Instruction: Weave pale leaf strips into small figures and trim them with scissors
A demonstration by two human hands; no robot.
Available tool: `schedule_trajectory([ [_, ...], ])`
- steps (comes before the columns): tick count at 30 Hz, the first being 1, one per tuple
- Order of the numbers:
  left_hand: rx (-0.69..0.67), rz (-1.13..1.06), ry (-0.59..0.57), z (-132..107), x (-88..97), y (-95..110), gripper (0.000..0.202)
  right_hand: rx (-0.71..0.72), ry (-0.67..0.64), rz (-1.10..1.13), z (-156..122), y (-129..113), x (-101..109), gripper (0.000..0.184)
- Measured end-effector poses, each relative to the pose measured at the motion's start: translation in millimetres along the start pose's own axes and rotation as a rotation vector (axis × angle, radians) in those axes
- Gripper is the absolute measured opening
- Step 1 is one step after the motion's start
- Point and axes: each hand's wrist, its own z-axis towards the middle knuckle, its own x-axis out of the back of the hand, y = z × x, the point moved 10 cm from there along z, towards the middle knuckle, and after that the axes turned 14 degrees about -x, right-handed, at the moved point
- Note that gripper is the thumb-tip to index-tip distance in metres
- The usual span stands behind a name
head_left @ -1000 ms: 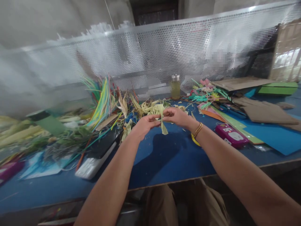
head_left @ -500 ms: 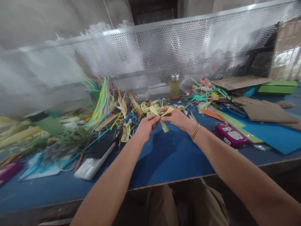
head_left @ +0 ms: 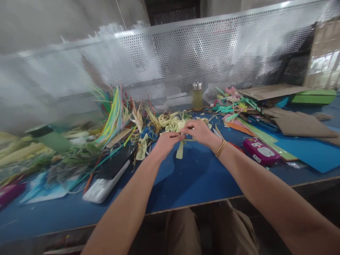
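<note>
Corn-husk strip (head_left: 180,150) has swung one end straight down, its crossed ends less splayed — probably mid-fold. Left hand (head_left: 168,142) and right hand (head_left: 199,131) pinch it, fingertips together, above the smooth blue tabletop (head_left: 186,187) — curled papery husks (head_left: 170,122) behind, then a cylindrical metal-capped bottle (head_left: 197,100).

A pale yellow-green, ribbon-like strip of husk (head_left: 180,150) is pinched between the left hand (head_left: 168,142) and the right hand (head_left: 198,131) above the blue counter (head_left: 190,187), one flat, blunt end hanging down, its middle hidden.
</note>
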Motion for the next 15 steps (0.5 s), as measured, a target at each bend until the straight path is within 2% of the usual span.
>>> schedule_trajectory([
  [7, -0.02, 0.006, -0.093, -0.7, -8.3, 9.2, 0.032, 0.045, 0.077, 0.036, 0.2, -3.5, 4.9, 0.043],
  [15, -0.028, 0.032, -0.108, -1.4, -9.1, 7.8, 0.036, 0.039, 0.075, 0.03, -2.4, -4.6, 3.8, 0.041],
])
